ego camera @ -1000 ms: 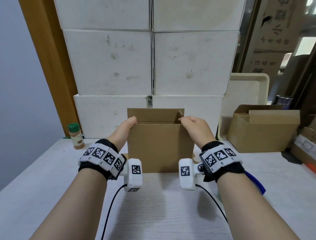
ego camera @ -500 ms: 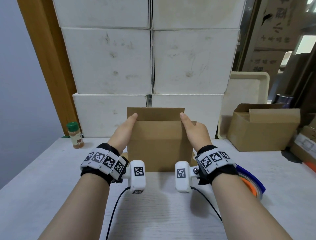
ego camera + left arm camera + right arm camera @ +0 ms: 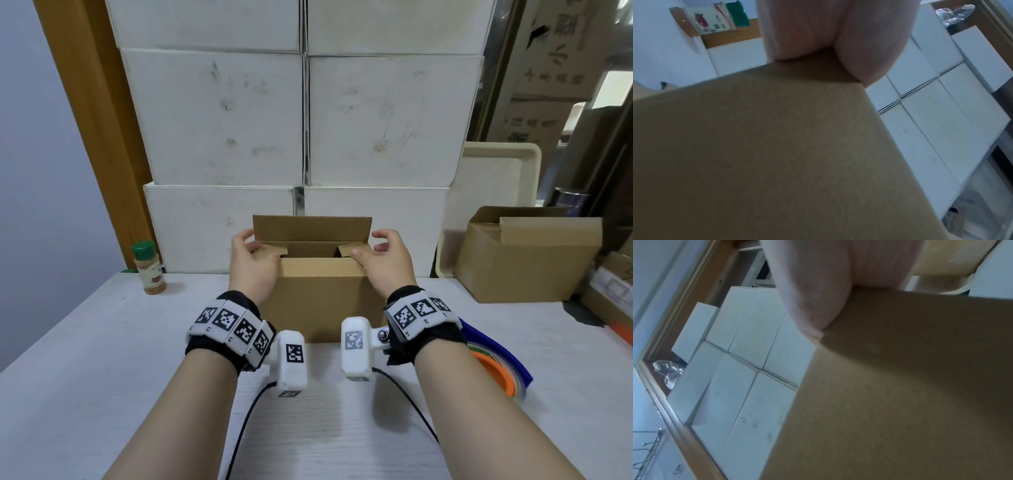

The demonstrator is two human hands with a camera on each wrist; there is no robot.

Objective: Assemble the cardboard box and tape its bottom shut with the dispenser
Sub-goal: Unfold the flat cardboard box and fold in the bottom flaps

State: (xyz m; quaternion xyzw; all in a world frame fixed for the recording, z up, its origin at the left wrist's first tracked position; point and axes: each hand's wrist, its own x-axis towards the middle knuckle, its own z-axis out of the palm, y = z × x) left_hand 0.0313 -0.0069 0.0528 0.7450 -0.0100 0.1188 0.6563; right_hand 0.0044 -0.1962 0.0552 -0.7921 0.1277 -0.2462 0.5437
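A brown cardboard box [image 3: 318, 294] stands mid-table with its top open and its far flap upright. Both short side flaps are folded inward. My left hand [image 3: 255, 255] sits at the box's top left corner, thumb and curved fingers pressing on the left flap. My right hand [image 3: 368, 248] is at the top right corner, thumb on the right flap, fingers loose beside it. Each wrist view shows only the heel of a hand, the left hand [image 3: 828, 32] and the right hand [image 3: 828, 280], against the box wall [image 3: 777, 154] [image 3: 900, 386]. The blue tape dispenser [image 3: 493, 370] with an orange roll lies behind my right forearm.
A green-capped spice bottle [image 3: 149, 269] stands at the back left of the white table [image 3: 85, 377]. Stacked white boxes [image 3: 308, 120] form a wall right behind the box. A second open cardboard box [image 3: 524, 260] and a leaning cream tray [image 3: 496, 192] are at the right.
My hands moved from lying flat along the box's sides up to its top corners. The two side flaps now lie folded inward under my thumbs.
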